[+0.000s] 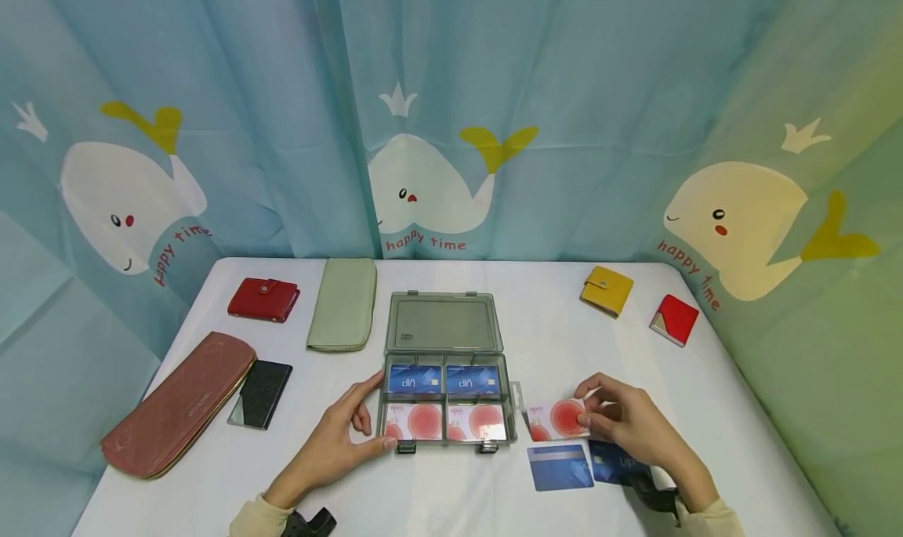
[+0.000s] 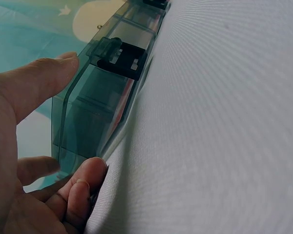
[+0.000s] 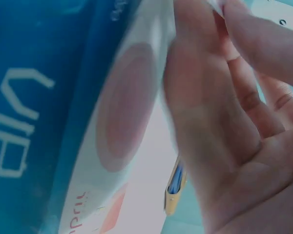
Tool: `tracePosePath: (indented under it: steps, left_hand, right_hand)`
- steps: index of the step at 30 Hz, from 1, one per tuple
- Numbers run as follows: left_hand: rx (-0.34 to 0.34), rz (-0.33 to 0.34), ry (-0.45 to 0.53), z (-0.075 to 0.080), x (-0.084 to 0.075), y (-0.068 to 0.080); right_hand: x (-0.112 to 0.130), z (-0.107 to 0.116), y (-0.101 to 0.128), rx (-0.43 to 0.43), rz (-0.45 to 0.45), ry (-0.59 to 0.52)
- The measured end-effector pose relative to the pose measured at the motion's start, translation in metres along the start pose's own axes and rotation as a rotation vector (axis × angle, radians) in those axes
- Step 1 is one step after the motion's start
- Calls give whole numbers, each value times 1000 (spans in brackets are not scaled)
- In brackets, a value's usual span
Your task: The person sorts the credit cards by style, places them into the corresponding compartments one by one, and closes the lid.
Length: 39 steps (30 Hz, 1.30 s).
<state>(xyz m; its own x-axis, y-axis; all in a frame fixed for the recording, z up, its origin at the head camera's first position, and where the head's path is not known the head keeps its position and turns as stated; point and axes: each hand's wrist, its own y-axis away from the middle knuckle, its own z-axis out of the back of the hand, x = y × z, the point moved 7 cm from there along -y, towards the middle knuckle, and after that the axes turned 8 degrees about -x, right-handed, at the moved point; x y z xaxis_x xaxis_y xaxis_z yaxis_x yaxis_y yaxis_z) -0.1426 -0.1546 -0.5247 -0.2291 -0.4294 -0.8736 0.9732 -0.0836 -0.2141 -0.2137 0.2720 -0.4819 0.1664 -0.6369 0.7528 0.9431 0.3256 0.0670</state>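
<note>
A translucent grey-green plastic box (image 1: 444, 325) stands with its lid tilted back. Its rear compartments hold blue VIP cards (image 1: 415, 379), its front ones pink-and-white cards (image 1: 425, 421). At the box's left side is my left hand (image 1: 339, 435), thumb against the front corner near a dark latch (image 2: 122, 59) and index finger along the side. To the right, my right hand (image 1: 628, 419) pinches another pink-and-white card (image 1: 564, 418) by its right end. Below it lie a blue striped card (image 1: 560, 466) and a dark blue card (image 1: 617, 462) partly under my wrist.
A brown long wallet (image 1: 179, 404), a black card holder (image 1: 261, 394), a red wallet (image 1: 263, 299) and a pale green wallet (image 1: 342, 306) lie left. At the back right are a yellow wallet (image 1: 607, 290) and a red card holder (image 1: 675, 319). A curtain (image 1: 600, 200) hangs behind the table.
</note>
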Motion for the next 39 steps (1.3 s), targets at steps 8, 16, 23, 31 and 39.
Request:
tracePosePath:
  steps: [8,16,23,31,39]
  left_hand:
    - [5,8,1,-1,2,0]
    - [10,16,5,-2,3,0]
    - [11,28,5,-1,3,0]
    - [8,1,3,-1,3,2]
    - [12,13,-4,-1,3,0]
  right_hand:
    - [0,4,0,-57,-69,-156]
    - [15,6,-2,-121,55,-299]
    - [32,-6,-12,-120,158,-390]
    - [64,-38,-22,-80,253,-388]
    - [102,-73,-33,24,315,-385]
